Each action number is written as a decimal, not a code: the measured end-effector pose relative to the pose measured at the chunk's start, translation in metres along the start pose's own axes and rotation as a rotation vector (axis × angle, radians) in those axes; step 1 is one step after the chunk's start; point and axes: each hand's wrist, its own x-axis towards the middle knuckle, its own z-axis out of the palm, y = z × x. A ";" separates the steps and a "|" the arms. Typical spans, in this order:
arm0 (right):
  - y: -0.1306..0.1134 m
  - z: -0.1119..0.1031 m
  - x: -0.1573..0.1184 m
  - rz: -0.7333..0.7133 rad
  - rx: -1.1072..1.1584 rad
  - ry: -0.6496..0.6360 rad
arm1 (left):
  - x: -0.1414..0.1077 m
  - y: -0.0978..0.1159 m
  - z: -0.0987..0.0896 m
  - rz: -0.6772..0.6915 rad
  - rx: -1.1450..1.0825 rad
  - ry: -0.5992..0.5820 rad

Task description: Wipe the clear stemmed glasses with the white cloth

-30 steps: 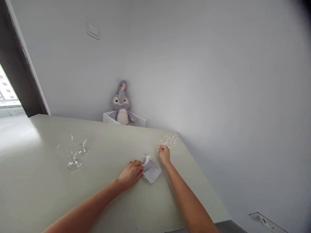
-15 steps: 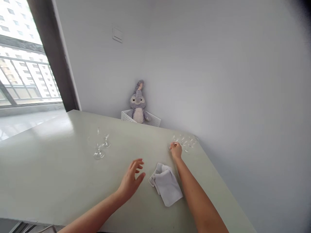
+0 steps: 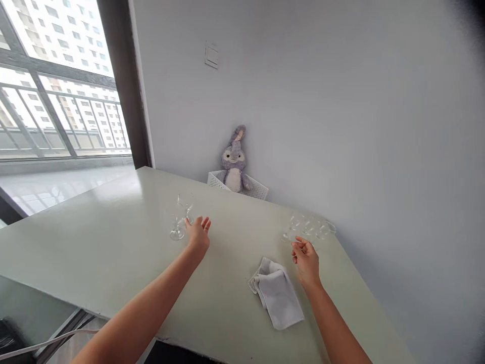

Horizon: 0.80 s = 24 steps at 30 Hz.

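Glasses on the desk (image 3: 106, 253) stand in two well-separated groups: a pair of stemmed glasses (image 3: 177, 234) at the left, one behind the other, and a close cluster of glasses (image 3: 308, 226) at the far right corner, beside the wall (image 3: 359, 111). No glass is clearly lifted, and a cloth (image 3: 279, 296) lies folded over itself with neither hand on it. Nothing marks either group as finished or left over, so progress cannot be judged beyond this split.

The left hand (image 3: 198, 233) is wide, fingers spread beside the pair, with the thumb overlapping the rear glass; whether they touch cannot be told. The right hand (image 3: 305, 255) is narrow, fingers loosely curled just in front of the cluster; the clear glass makes it hard to tell whether anything is between them.

Bowls in the cluster overlap in view, so their number is uncertain and the crowding looks likely to hamper reaching in. The cloth lies between the forearms, nearer the body than the glasses. Behind the desk, a plush toy (image 3: 234, 162) sits in a white basket (image 3: 259, 191), beyond both groups and not in their way.
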 end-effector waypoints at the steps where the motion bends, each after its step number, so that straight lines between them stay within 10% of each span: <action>1: -0.005 -0.001 -0.007 0.030 0.033 -0.048 | 0.006 -0.001 0.003 0.025 -0.024 0.025; 6: -0.027 -0.004 -0.040 0.037 -0.002 -0.231 | 0.032 -0.006 0.010 0.106 -0.113 0.099; 15: -0.031 0.016 -0.083 -0.583 -0.754 -0.410 | 0.054 -0.005 0.022 0.023 -0.177 0.085; 24: -0.024 -0.008 -0.098 -0.494 -1.125 -0.554 | 0.031 -0.030 0.017 -0.186 -0.195 0.002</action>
